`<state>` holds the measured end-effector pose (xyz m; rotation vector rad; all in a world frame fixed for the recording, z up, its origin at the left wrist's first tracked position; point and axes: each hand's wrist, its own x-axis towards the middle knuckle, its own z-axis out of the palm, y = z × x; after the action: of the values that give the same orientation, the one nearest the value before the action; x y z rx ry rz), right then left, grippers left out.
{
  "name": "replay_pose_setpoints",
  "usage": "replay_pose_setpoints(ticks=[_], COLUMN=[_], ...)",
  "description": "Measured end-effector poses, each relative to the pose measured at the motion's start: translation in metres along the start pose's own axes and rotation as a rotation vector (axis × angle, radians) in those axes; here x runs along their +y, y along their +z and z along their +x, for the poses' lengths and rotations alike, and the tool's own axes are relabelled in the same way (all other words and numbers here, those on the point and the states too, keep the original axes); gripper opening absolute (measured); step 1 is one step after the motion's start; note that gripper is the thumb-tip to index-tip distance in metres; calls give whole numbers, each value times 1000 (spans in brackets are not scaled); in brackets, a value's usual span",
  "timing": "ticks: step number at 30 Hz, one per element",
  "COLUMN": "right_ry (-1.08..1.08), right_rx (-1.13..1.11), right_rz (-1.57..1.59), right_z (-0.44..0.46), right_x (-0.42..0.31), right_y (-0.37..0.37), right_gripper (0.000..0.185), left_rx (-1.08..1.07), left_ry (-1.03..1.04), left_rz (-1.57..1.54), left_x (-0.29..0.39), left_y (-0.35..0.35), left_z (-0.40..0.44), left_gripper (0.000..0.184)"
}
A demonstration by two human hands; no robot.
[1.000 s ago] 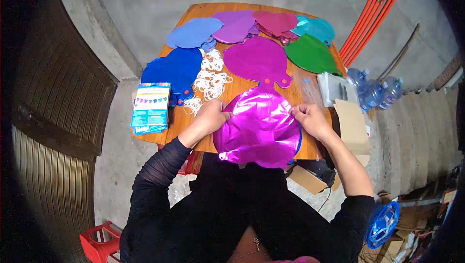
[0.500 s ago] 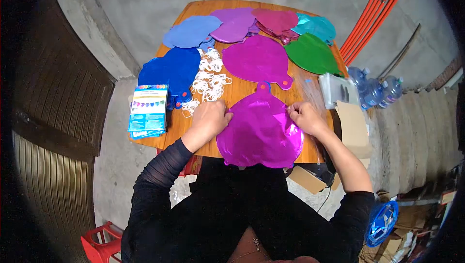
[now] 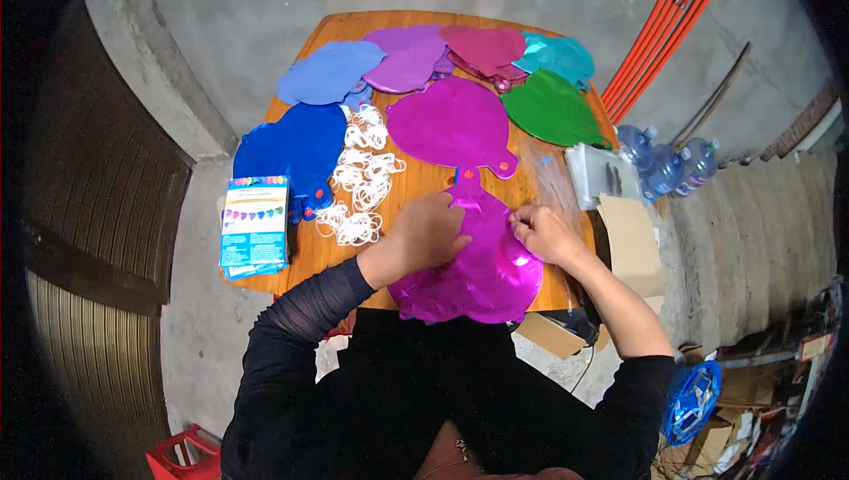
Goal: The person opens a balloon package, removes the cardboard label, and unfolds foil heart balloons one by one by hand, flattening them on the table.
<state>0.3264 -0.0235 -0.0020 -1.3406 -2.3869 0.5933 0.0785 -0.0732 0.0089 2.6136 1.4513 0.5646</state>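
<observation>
A flat magenta foil balloon (image 3: pixel 469 290) lies at the table's front edge, its neck with a red dot pointing away from me. My left hand (image 3: pixel 424 232) rests over its upper left part, thumb apart from the bent fingers; some fingertips are hidden. At the balloon's right edge, my right hand (image 3: pixel 544 231) pinches the foil between thumb and fingers. Just beyond lies another magenta foil balloon (image 3: pixel 449 118), its neck close to the first one's. Left of my left hand are bundles of white string (image 3: pixel 358 224).
Around the wooden table (image 3: pixel 305 263) lie dark blue (image 3: pixel 287 148), light blue, purple, red, teal and green balloons (image 3: pixel 553 107). A printed box (image 3: pixel 255 228) stands at the left front corner. Clear plastic bags (image 3: pixel 601 175) lie right, near water jugs (image 3: pixel 663 171) and cardboard (image 3: pixel 630 237).
My left hand has let go of the balloon's left edge and moved right and up over its surface. My right hand stays at the right edge. The view has shifted slightly.
</observation>
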Motion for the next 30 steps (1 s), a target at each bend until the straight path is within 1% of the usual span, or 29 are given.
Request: replay_pose_setpoints(ticks=[1,2,5,6,9,12,15,18,21,25,30], right_ry=[-67,-170,-306,-188,-169,-145,-24,-35,-16,-40,-66], right_rx=[42,205,252,236,256,370,330,332,232,328,465], right_rz=[-8,-131,-259,-343,-550,-776,-866,-864,-926,-905,-608], right_z=[0,2,29,42,81,127,159,173,180,180,190], right_x=[3,4,12,21,44,80,92,98,93,94,118], right_y=[1,-1,-25,-27,-35,-21,-11,-6,-5,3,7], right_gripper=[18,14,12,7,7,12,20,20,24,23,15], left_rx=[-1,-2,15,23,-54,-175,-204,-219,-232,-260,-296], left_ry=[-12,-22,-11,1,-6,-33,3,2,0,8,-3], left_rz=[-22,-41,-79,-87,-59,-19,-48,4,40,33,8], left_x=[-1,-3,-3,-2,-1,5,6,9,9,1,-18], left_y=[3,7,-8,-17,-30,-40,-43,-48,-53,-48,-27], left_z=[1,2,6,7,16,28,41,57,72,95,126], left_gripper=[34,34,34,34,34,34,36,37,37,37,37])
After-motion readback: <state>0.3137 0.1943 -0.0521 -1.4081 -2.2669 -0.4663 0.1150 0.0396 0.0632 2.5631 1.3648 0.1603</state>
